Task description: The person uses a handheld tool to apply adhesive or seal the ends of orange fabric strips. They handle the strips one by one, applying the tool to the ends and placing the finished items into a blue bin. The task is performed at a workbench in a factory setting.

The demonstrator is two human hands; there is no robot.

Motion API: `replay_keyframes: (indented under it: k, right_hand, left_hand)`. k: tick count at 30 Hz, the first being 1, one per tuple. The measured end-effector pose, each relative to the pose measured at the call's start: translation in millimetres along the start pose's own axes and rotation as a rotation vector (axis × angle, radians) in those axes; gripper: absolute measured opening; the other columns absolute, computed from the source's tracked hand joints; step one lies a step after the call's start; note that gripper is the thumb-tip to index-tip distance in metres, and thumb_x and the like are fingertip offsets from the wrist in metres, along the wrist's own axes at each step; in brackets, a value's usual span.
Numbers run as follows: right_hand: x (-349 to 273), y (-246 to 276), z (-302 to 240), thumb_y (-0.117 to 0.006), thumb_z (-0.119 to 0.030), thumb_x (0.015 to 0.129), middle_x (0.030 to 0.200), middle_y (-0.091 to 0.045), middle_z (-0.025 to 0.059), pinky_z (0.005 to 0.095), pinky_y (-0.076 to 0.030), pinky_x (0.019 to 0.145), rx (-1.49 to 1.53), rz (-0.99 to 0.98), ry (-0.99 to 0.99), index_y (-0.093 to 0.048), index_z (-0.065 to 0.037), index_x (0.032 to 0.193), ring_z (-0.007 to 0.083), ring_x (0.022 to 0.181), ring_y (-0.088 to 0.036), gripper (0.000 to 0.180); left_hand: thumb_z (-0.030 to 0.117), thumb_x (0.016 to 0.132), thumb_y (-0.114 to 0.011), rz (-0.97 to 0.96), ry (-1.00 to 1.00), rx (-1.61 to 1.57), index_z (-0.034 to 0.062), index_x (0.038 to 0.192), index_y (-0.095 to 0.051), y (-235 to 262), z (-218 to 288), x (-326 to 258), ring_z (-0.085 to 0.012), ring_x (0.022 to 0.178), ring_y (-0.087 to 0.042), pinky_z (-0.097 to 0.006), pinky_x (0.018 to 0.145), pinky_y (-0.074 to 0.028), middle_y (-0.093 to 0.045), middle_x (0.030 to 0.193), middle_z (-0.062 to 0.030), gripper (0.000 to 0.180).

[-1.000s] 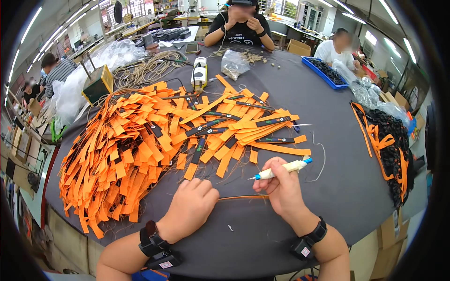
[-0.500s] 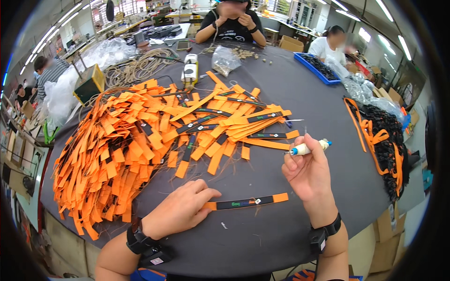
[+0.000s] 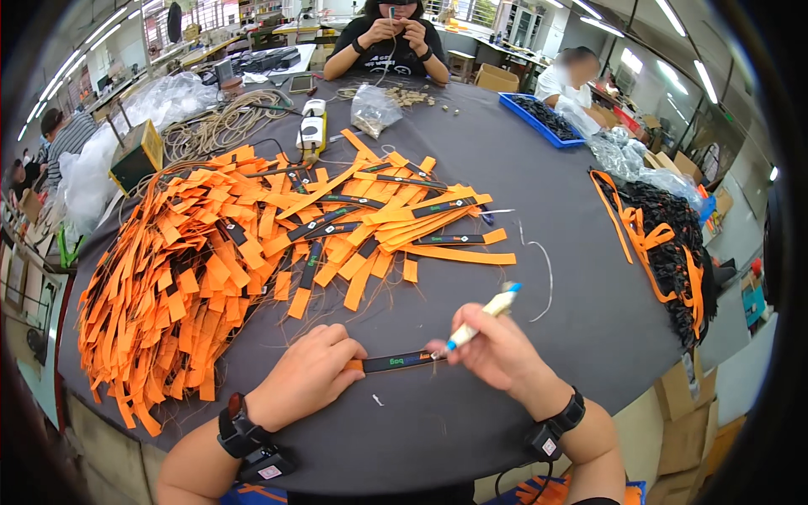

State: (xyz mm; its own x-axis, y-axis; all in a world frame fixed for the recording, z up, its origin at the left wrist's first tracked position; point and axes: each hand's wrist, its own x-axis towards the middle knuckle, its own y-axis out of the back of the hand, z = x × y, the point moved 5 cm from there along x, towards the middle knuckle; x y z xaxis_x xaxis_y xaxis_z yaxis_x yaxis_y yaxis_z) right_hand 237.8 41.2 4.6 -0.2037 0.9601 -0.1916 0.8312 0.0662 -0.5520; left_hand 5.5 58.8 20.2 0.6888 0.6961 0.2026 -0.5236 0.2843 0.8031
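many orange strips [image 3: 195, 273] lie heaped near left hand [image 3: 310, 370]

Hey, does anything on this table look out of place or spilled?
Small tan pieces lie scattered beside the clear bag, perhaps spilled. A white scrap sits alone near the left hand, and a pale string lies crooked right of the strap pile, apart from it.

Black strip [image 3: 396, 362], orange left end, lying crosswise; white blue-ended pen [image 3: 497, 307], tilted, near it.

Left hand [image 3: 305, 370] rests palm-down — right hand [image 3: 502, 353] curled in a pinch.
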Motion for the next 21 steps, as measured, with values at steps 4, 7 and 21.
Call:
replay_keyframes:
  k: [4, 7, 21]
  right_hand:
    - [3.6, -0.8, -34.4, -0.057, -0.014, 0.095, 0.081, -0.061, 0.0067, 0.0292, -0.053, 0.069, -0.277, 0.215, 0.472, -0.057, -0.003, 0.090, 0.0125, 0.068, -0.061, 0.012]
    - [6.5, -28.9, -25.7, -0.057, -0.015, 0.095, 0.081, -0.062, 0.0064, 0.0257, -0.052, 0.061, -0.238, 0.064, 0.353, -0.056, -0.003, 0.090, 0.0107, 0.066, -0.061, 0.014]
    - [25.8, -42.3, 42.7, -0.060, -0.015, 0.095, 0.079, -0.063, 0.0035, 0.0208, -0.051, 0.061, -0.492, -0.120, 0.141, -0.055, -0.002, 0.090, 0.0071, 0.069, -0.061, 0.014]
  left_hand:
    - [0.012, 0.080, -0.071, 0.015, 0.009, -0.041, 0.0033, 0.092, -0.065, 0.9, -3.7, -0.8, -0.0281, 0.089, -0.056, -0.036, 0.078, -0.047, -0.057, 0.088, -0.0094, 0.017]
    - [0.011, 0.080, -0.070, 0.011, 0.010, -0.065, 0.0032, 0.092, -0.065, -0.7, -8.8, -2.1, -0.0277, 0.088, -0.057, -0.036, 0.077, -0.047, -0.057, 0.088, -0.0096, 0.015]
    - [0.007, 0.079, -0.070, 0.015, -0.055, -0.004, 0.0049, 0.086, -0.067, 2.4, -1.3, -3.3, -0.0269, 0.081, -0.058, -0.036, 0.071, -0.049, -0.057, 0.080, -0.0070, 0.008]
